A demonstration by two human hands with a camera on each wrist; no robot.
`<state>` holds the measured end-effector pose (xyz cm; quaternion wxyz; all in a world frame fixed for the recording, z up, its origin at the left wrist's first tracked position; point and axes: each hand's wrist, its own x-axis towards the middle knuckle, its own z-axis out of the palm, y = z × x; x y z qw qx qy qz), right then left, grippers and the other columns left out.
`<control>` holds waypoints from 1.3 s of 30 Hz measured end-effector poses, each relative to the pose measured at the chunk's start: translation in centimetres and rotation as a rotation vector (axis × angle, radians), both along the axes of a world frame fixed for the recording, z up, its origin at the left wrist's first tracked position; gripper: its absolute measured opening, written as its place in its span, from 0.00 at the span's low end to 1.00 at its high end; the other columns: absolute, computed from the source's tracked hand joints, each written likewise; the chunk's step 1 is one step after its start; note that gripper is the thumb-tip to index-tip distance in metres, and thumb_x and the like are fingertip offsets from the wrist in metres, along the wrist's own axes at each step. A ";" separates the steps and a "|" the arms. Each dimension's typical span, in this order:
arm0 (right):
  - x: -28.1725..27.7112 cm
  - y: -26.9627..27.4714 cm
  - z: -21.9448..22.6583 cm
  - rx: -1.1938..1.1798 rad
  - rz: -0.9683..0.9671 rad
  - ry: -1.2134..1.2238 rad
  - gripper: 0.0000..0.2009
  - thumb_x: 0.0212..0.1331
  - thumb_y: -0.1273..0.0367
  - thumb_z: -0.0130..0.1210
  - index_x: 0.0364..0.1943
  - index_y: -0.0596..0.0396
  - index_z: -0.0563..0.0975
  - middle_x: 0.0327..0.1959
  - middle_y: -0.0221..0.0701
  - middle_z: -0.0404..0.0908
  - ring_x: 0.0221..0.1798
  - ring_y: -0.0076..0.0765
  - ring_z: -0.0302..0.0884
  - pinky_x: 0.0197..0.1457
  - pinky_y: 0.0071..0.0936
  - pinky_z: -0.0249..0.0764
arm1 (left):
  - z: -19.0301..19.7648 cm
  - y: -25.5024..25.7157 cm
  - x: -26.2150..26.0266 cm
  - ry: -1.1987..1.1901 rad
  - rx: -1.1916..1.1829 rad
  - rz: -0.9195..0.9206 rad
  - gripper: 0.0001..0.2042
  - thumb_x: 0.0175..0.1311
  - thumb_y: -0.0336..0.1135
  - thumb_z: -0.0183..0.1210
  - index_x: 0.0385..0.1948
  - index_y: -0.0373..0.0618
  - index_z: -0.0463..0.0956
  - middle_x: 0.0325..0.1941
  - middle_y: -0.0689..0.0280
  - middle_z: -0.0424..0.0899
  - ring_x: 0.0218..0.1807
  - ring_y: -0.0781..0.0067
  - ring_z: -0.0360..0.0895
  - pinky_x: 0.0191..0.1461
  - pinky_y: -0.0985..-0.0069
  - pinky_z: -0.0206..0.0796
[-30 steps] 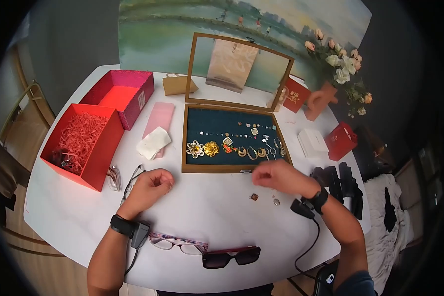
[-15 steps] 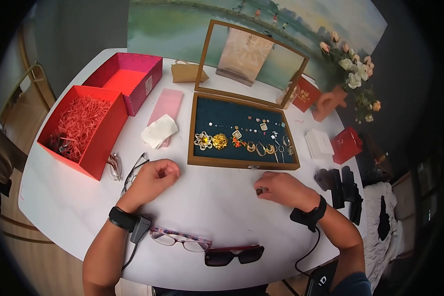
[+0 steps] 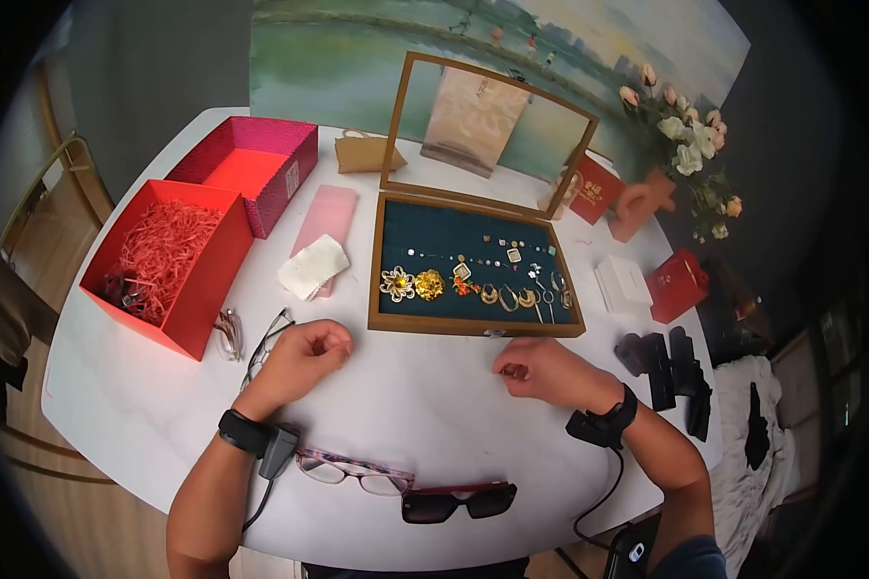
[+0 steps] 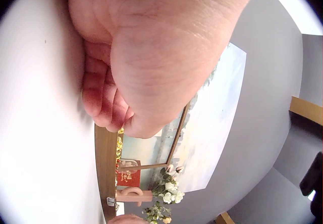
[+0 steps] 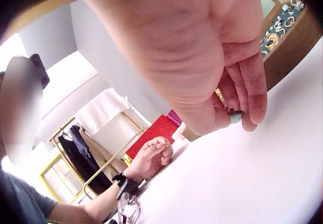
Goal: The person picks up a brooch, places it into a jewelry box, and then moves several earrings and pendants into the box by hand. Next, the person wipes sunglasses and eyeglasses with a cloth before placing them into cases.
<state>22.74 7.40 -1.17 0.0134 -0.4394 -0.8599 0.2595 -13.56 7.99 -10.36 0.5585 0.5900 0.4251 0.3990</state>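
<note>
My right hand (image 3: 512, 370) rests on the white table (image 3: 425, 415) just in front of the wooden jewellery tray (image 3: 473, 331). Its fingertips pinch a small jewellery piece (image 5: 235, 116) with a teal stone, held just above the tabletop. The tray has a dark lining, rows of brooches, rings and earrings, and its glass lid (image 3: 492, 125) stands up. My left hand (image 3: 326, 349) lies to the left as a curled fist on the table, beside clear-framed glasses (image 3: 266, 347). Its fingers (image 4: 103, 100) are tucked under the palm, and nothing shows in them.
A red box of shredded paper (image 3: 208, 289) and a magenta box (image 3: 290, 179) stand at the left. A white cloth (image 3: 311, 267) lies on a pink pouch. Pink-framed glasses (image 3: 352, 473) and sunglasses (image 3: 459, 502) lie near the front edge. Black stands (image 3: 668, 372), a white box and a red bag sit at the right.
My right hand dropped from the tray's front rim to the table and closed its fingertips on a small piece; the loose pieces there no longer show. The left fist stayed put.
</note>
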 end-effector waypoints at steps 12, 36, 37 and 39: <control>-1.9 11.8 1.8 0.002 -0.224 0.348 0.07 0.61 0.76 0.58 0.42 0.60 0.81 0.33 0.31 0.85 0.39 0.22 0.81 0.44 0.21 0.76 | 0.5 -0.1 0.0 0.017 0.007 0.002 0.02 0.64 0.26 0.58 0.35 0.39 0.79 0.28 0.80 0.74 0.30 0.93 0.66 0.34 0.88 0.63; -0.2 24.1 -3.2 0.029 -0.222 0.227 0.07 0.56 0.77 0.63 0.39 0.59 0.83 0.32 0.29 0.85 0.35 0.23 0.81 0.41 0.22 0.77 | 0.8 -0.1 -0.1 0.014 -0.023 -0.015 0.02 0.65 0.25 0.58 0.36 0.39 0.78 0.31 0.77 0.76 0.33 0.91 0.69 0.38 0.87 0.65; -0.2 24.1 -3.3 0.029 -0.223 0.227 0.07 0.56 0.77 0.63 0.39 0.59 0.83 0.32 0.29 0.85 0.35 0.23 0.81 0.41 0.22 0.77 | 0.8 -0.1 -0.1 0.018 -0.041 -0.025 0.03 0.64 0.24 0.57 0.37 0.39 0.78 0.32 0.76 0.77 0.35 0.89 0.71 0.40 0.87 0.66; 0.0 24.0 -3.3 -0.015 -0.222 0.251 0.06 0.57 0.77 0.62 0.39 0.59 0.83 0.32 0.28 0.85 0.35 0.22 0.80 0.42 0.22 0.76 | 0.9 -0.1 -0.1 0.027 -0.040 -0.025 0.03 0.64 0.24 0.58 0.37 0.39 0.78 0.32 0.76 0.77 0.35 0.89 0.71 0.40 0.87 0.66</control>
